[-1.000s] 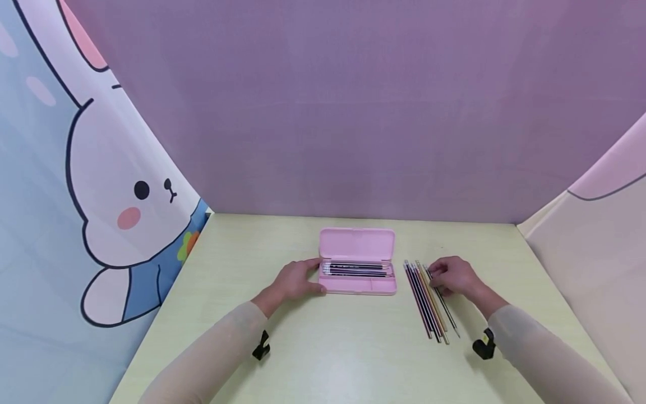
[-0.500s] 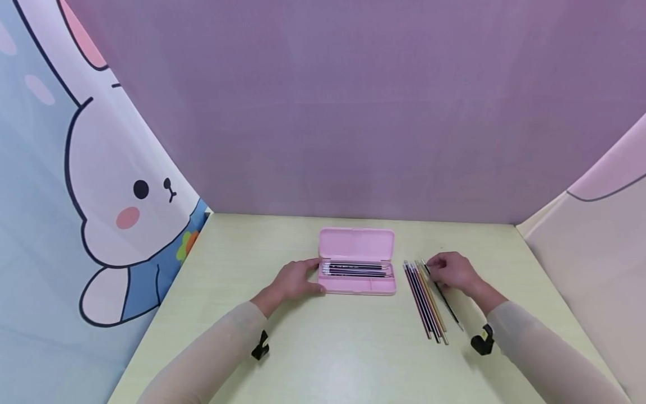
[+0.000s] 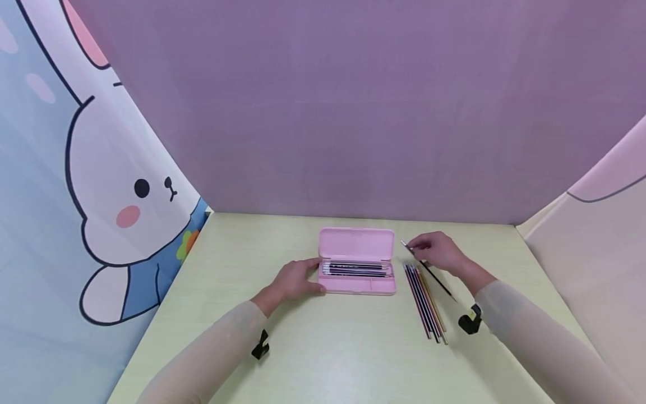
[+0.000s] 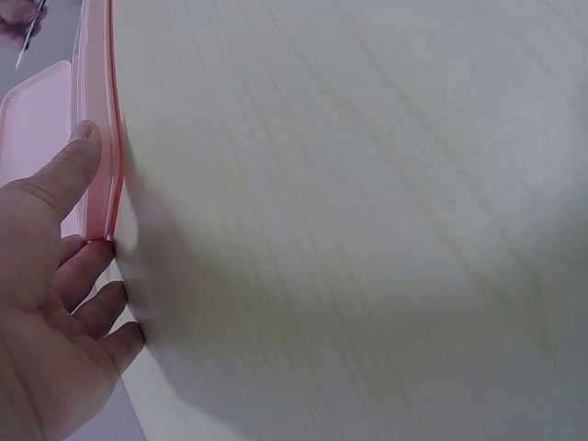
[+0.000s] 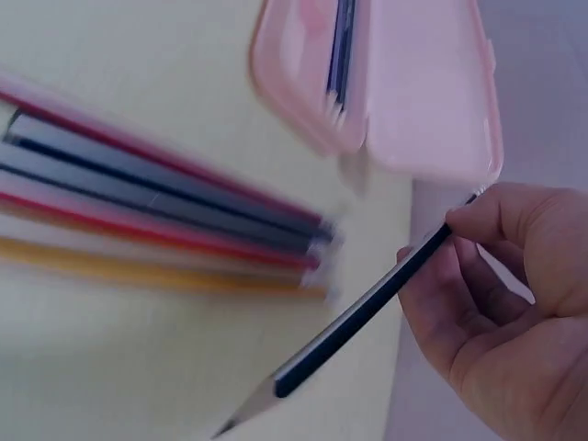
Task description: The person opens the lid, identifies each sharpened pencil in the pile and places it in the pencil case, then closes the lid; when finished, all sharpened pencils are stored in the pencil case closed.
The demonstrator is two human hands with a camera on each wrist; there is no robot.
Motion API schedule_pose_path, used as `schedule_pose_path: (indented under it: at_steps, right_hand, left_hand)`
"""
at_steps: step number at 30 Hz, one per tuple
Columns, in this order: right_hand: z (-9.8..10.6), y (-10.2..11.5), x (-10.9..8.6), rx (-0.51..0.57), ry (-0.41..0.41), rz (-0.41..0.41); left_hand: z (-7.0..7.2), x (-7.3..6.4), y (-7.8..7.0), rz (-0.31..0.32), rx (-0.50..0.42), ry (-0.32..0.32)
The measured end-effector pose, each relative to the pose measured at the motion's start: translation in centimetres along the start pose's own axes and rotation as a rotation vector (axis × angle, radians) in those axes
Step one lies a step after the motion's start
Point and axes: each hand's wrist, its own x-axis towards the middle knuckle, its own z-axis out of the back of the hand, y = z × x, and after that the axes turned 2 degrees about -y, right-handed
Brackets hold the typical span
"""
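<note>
A pink pencil case (image 3: 345, 287) lies with its lid up, several dark pencils (image 3: 355, 269) lying in its long compartment. At its left end my left hand (image 3: 294, 280) holds it, the thumb (image 4: 73, 165) against the front wall and the fingers around the corner. My right hand (image 3: 438, 250) pinches a dark striped pencil (image 5: 354, 317) near its rear end, sharpened point slanting down toward me. This pencil is raised behind a loose row of pencils (image 3: 423, 303), whose rear ends face the back of the table.
The pale wooden table (image 3: 323, 348) meets a purple cloth wall (image 3: 353, 140) at the back. A rabbit-print cloth (image 3: 126, 196) hangs on the left and a pale cloth (image 3: 595, 252) on the right. Each wrist bears a black camera mount (image 3: 470, 320).
My right hand has drawn the pencil away from the right side of the row, lifting it and carrying it back and left toward the case. My left hand has stayed put.
</note>
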Motion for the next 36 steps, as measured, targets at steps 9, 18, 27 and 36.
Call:
schedule_pose_path:
  at_steps: [9,18,27,36]
  right_hand:
    - [-2.9,4.5,3.0,-0.033,0.109,0.160]
    - [-6.9,7.6,5.7,-0.100,0.179,0.261]
    - [-10.0,8.5,7.3,-0.113,0.253,0.310]
    - [-11.7,7.5,7.9,-0.042,0.243,0.305]
  left_hand:
    - [-0.1,0.4,0.0,-0.003,0.000,-0.003]
    - [0.0,0.7,-0.2,0.003,-0.007,0.001]
    - [-0.1,0.7,0.0,-0.001,-0.004,0.003]
    - [-0.1,0.5,0.1,0.005,0.000,-0.001]
